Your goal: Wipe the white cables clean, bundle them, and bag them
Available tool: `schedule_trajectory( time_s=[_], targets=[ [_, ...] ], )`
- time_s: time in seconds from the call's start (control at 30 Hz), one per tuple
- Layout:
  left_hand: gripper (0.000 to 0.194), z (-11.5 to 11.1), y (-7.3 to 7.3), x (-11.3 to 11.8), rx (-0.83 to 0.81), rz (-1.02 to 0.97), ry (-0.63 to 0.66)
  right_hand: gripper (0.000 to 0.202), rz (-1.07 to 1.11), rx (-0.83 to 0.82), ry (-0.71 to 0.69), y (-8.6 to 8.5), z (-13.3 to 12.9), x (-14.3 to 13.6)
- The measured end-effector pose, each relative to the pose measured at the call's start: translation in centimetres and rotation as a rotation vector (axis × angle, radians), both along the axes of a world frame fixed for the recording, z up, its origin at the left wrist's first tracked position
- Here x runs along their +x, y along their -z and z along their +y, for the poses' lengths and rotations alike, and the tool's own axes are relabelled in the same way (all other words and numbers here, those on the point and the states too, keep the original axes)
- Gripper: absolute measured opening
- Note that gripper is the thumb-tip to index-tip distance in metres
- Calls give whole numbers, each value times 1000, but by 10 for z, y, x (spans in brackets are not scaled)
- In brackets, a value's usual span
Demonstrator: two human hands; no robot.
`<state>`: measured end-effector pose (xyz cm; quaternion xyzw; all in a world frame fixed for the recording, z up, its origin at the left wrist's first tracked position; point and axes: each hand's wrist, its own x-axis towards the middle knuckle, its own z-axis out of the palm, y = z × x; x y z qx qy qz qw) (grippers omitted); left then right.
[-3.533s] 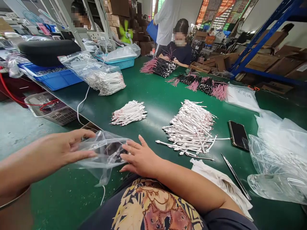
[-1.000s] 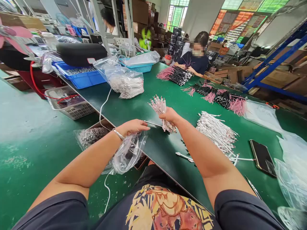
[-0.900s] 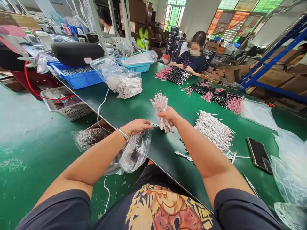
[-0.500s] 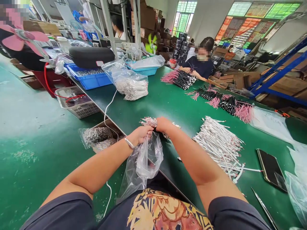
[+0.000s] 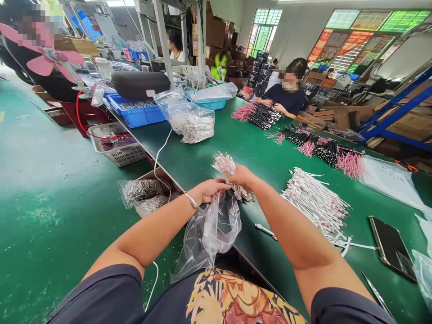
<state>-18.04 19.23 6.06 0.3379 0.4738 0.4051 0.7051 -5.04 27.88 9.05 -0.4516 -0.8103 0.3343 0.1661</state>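
My right hand (image 5: 242,176) is closed round a bundle of short white wire leads (image 5: 223,164), tilted, with ends showing above and below the fist. Close beside it, my left hand (image 5: 212,189) grips the edge of a clear plastic bag (image 5: 212,229) that hangs over the table's edge. The left thumb and fingers come near the bundle; whether they touch it I cannot tell. A loose pile of white wire leads (image 5: 313,202) lies to the right of my right forearm. A white pen (image 5: 265,231) shows on the table just left of that forearm.
A filled bag of white leads (image 5: 192,123) stands farther up the green table (image 5: 249,139), near a blue tray (image 5: 141,114). To the right lie a phone (image 5: 393,247) and tweezers (image 5: 376,290). Bundles of black-and-pink wires (image 5: 326,150) line the far side, where a co-worker (image 5: 286,94) sits.
My right hand has lifted and turned the bundle, so more of it shows. My left hand has shifted slightly right with the bag. The view has moved a little left.
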Motion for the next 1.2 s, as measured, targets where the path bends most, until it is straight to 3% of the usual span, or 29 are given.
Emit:
schedule_trajectory(
  time_s=[0.13, 0.3, 0.4, 0.53, 0.67, 0.77, 1.0, 1.1, 1.2],
  targets=[
    [49, 7, -11, 5, 203, 160, 107, 43, 317, -94, -6, -5, -12, 3],
    [31, 19, -34, 5, 415, 466, 174, 52, 739, -120, 91, 1, -35, -1],
    [27, 20, -40, 2, 491, 612, 218, 53, 998, -144, 166, 10, -45, -1],
    [30, 19, -26, 2, 548, 728, 273, 57, 980, -175, 212, 27, -50, 1],
    [28, 22, -12, 4, 571, 833, 278, 49, 920, -229, 205, 37, -49, 1],
    [24, 22, -21, 7, 571, 915, 291, 44, 949, -273, 237, 34, -47, -2],
    [18, 9, -65, 11, 586, 1098, 295, 45, 1125, -346, 239, 8, -51, -8],
    [17, 8, -67, 13, 559, 1107, 324, 40, 1171, -433, 301, 7, -54, -10],
    [22, 9, -60, 13, 516, 1069, 326, 39, 1214, -497, 461, 10, -51, -11]
  ],
)
